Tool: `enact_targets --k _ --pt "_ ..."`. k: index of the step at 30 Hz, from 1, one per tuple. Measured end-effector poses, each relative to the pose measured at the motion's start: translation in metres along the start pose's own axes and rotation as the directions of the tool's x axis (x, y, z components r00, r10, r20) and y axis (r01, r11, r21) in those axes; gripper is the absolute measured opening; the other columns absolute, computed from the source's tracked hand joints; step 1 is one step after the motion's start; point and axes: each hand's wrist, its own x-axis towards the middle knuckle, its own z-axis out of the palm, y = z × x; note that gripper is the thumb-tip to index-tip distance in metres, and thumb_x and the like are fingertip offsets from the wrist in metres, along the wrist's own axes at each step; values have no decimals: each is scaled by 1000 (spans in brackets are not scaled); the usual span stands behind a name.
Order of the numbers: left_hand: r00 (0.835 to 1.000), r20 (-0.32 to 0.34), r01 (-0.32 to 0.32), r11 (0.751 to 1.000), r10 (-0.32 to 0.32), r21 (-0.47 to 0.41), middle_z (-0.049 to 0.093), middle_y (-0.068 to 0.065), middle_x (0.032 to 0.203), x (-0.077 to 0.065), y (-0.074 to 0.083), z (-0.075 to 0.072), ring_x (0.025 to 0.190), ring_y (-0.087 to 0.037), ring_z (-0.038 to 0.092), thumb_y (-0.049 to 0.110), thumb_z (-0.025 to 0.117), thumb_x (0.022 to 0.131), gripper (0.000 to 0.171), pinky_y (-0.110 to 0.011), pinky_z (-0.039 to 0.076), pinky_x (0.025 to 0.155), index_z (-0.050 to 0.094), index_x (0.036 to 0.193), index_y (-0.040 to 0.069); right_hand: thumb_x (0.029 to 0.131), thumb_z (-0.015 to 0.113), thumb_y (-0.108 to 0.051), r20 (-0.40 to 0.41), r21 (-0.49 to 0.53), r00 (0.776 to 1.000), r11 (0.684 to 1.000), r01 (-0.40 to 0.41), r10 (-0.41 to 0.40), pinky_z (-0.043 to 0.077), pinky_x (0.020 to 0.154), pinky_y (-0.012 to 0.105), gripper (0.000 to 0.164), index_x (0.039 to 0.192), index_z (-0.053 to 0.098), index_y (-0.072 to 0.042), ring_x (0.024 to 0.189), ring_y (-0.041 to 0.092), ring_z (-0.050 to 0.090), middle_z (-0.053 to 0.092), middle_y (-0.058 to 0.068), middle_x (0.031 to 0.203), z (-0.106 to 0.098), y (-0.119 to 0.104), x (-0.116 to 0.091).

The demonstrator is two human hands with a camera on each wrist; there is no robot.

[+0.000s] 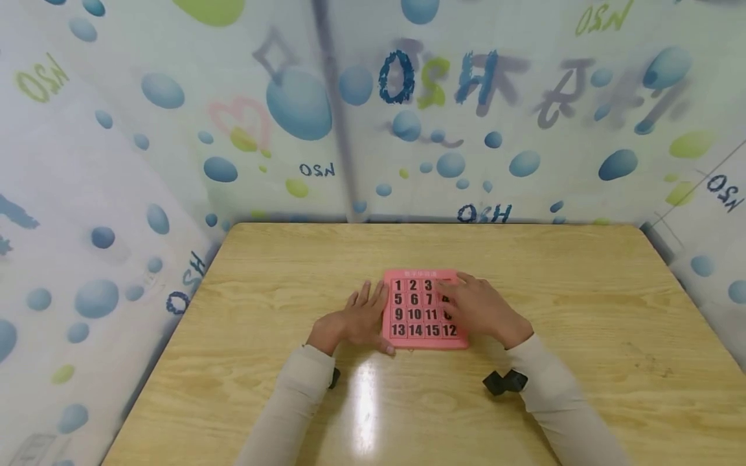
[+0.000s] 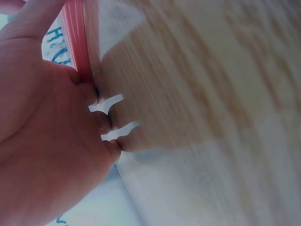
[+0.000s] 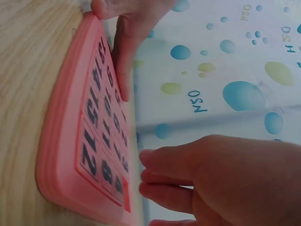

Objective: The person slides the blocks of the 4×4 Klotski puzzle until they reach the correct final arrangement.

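Observation:
A pink sliding number puzzle lies flat on the wooden table, its tiles marked with black numbers. My left hand is at its left side, fingers spread. The left thumb touches the near left corner, and the index finger lies along the left edge. In the left wrist view the other fingertips of that hand rest on the table. My right hand is over the puzzle's right column, fingers extended and partly covering tiles 4 and 8. In the right wrist view, a gap shows beyond tile 4 at the far right corner.
The wooden table extends around the puzzle on all sides. Behind and to the left stand pale walls with blue and green bubble patterns. A black device sits at the right wrist.

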Motion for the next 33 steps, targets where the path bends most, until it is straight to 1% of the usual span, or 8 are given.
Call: enact_targets --k 5,9,12,15,19,27,30,33 --pt "1000 -2 -7 1000 7 15 -19 -11 165 5 3 -4 150 -35 -19 62 74 77 131 -51 0 124 -14 157 7 101 56 -22 53 11 999 1000 11 -11 36 107 66 41 140 57 -11 135 48 43 61 14 137 -14 8 -9" --pt "1000 4 -3 1000 3 19 -18 -11 165 4 4 -3 150 -35 -19 62 75 77 132 -51 0 124 -13 157 7 99 58 -23 95 -2 995 999 34 -33 39 106 63 40 138 60 -12 135 44 46 61 12 138 -12 9 -17" --pt "1000 3 -3 1000 3 19 -18 -12 165 4 4 -1 150 -35 -18 62 75 77 131 -51 1 124 -13 158 6 99 58 -24 108 -46 993 997 58 -53 44 103 60 39 136 62 -11 134 43 48 61 11 138 -10 6 -21" --pt "1000 -1 -4 1000 4 13 -17 -12 165 3 4 -1 150 -35 -18 61 76 77 131 -51 1 124 -13 158 7 100 56 -22 106 -69 993 996 61 -53 46 101 59 39 136 62 -9 134 43 48 59 13 140 -7 6 -23" --pt "1000 -1 -8 1000 8 1 -17 -13 165 2 3 0 150 -36 -18 60 76 77 132 -51 0 124 -12 158 6 100 55 -21 88 -69 996 997 36 -30 43 101 62 40 138 60 -8 135 45 45 56 13 143 -3 4 -23" --pt "1000 5 7 1000 -7 3 -16 -13 165 -1 -1 0 150 -36 -18 60 75 78 130 -51 0 124 -11 158 5 101 55 -24 42 -64 999 997 31 -28 40 103 66 41 139 58 -9 137 48 40 54 13 145 4 2 -16" --pt "1000 -2 -3 1000 3 5 -16 -14 165 1 -1 -1 150 -37 -17 60 75 78 130 -52 1 124 -11 158 4 101 54 -23 40 -56 999 998 10 -8 38 105 66 41 140 58 -9 138 49 39 54 14 146 3 2 -14" --pt "1000 11 -2 1000 2 15 -17 -13 165 2 0 -1 150 -37 -17 61 74 78 130 -52 2 124 -11 158 5 102 53 -22 52 -67 999 998 7 -4 38 105 65 42 141 56 -8 138 49 39 53 15 146 3 4 -13"
